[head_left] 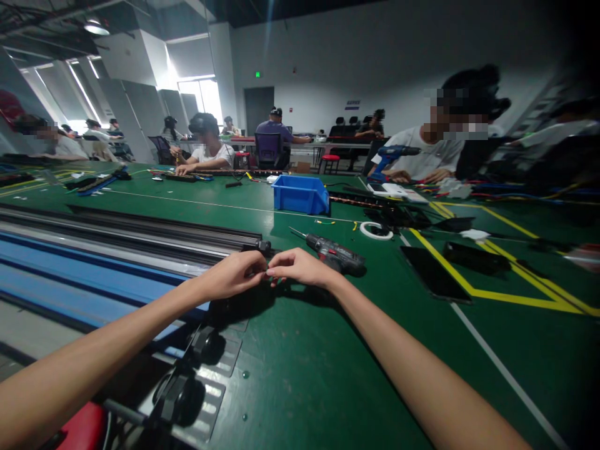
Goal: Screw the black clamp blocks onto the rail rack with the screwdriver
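My left hand (234, 275) and my right hand (300, 267) meet fingertip to fingertip over the green floor mat (328, 362). Both are curled in a pinch on something too small to make out. They hover at the end of a long black rail (187, 232) that runs off to the left beside a blue strip (84, 272). A dark cordless screwdriver (335, 253) lies just behind my right hand. Black clamps on a metal plate (197, 375) sit below my left forearm.
A blue plastic bin (300, 194) stands further back, a roll of white tape (375, 231) to its right. Dark flat panels (434, 272) lie on yellow floor lines (492, 294). Several other people sit working around the mat, one beside a blue drill (391, 155).
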Available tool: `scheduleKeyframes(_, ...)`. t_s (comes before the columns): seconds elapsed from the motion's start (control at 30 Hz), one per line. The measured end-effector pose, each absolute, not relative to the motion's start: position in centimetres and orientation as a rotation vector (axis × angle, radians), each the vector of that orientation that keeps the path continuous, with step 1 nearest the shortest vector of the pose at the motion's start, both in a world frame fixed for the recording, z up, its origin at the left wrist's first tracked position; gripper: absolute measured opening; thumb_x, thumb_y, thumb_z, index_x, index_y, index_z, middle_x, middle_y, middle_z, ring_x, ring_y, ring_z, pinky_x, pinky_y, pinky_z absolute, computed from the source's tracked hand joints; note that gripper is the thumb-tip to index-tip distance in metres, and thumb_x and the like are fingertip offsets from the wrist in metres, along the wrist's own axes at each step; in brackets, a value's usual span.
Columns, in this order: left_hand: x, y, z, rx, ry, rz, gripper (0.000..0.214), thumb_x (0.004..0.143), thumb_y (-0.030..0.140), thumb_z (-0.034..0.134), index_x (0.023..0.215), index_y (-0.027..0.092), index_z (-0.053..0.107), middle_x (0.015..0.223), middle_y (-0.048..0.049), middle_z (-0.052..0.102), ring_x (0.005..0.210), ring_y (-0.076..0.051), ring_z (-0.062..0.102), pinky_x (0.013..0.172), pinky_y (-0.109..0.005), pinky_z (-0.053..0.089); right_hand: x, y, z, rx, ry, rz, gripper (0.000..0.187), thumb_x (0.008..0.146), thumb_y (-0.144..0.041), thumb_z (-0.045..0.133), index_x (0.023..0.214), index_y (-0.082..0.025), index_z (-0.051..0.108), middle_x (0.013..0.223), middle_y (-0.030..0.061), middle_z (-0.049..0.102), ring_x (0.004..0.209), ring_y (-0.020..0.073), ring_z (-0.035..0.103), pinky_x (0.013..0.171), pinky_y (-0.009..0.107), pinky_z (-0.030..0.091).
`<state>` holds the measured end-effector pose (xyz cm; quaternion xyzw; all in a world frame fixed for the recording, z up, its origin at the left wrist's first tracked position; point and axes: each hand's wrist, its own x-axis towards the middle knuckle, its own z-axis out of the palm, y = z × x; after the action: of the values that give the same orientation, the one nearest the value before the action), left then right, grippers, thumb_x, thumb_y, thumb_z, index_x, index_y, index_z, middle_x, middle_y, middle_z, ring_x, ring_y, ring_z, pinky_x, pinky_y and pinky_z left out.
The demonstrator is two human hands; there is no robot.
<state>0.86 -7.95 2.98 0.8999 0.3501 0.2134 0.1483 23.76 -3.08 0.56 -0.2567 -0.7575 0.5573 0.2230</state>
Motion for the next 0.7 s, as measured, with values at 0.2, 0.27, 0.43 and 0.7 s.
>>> scheduleKeyframes(0.2, 0.6, -7.6, 2.8, 2.569, 1.041, 0.630, 0.014, 0.094, 0.029, 0.050, 0.101, 0.018, 0.057, 0.084, -0.0029, 0.062, 0.070, -0.014, 0.054, 0.063, -0.025, 0.038, 23.7, -3.0, 0.5, -0.753, -2.104, 1.504, 0.035, 0.083, -0.048, 0.070, 0.097, -0.016, 0.071, 0.082, 0.0053, 0.073, 0.078, 0.0187, 0.070, 0.067, 0.026, 0.050)
scheduleKeyframes(0.27, 0.4, -7.4, 2.8, 2.561, 1.066, 0.654, 0.015, 0.095, 0.030, 0.049, 0.100, 0.018, 0.056, 0.085, -0.0035, 0.062, 0.070, -0.014, 0.054, 0.064, -0.026, 0.039, 23.7, -3.0, 0.4, -0.767, -2.103, 1.488, 0.035, 0.083, -0.048, 0.069, 0.096, -0.015, 0.071, 0.082, 0.0058, 0.073, 0.077, 0.0180, 0.069, 0.066, 0.026, 0.050)
scheduleKeyframes(0.43, -0.5, -6.7, 3.1, 2.561, 1.103, 0.720, 0.017, 0.098, 0.033, 0.045, 0.097, 0.018, 0.054, 0.086, -0.0044, 0.061, 0.074, -0.016, 0.054, 0.068, -0.028, 0.040, 23.6, -3.1, 0.4, -0.786, -2.101, 1.469, 0.034, 0.085, -0.047, 0.066, 0.094, -0.015, 0.071, 0.091, 0.0081, 0.074, 0.078, 0.0178, 0.070, 0.066, 0.026, 0.050)
scheduleKeyframes(0.7, -1.6, -5.8, 3.1, 2.565, 1.156, 0.754, 0.021, 0.099, 0.036, 0.041, 0.095, 0.018, 0.052, 0.084, -0.0042, 0.058, 0.074, -0.017, 0.053, 0.070, -0.030, 0.040, 23.3, -3.4, 0.4, -0.829, -2.039, 1.314, 0.031, 0.085, -0.045, 0.065, 0.086, -0.015, 0.070, 0.082, 0.0067, 0.073, 0.072, 0.0176, 0.068, 0.067, 0.028, 0.052)
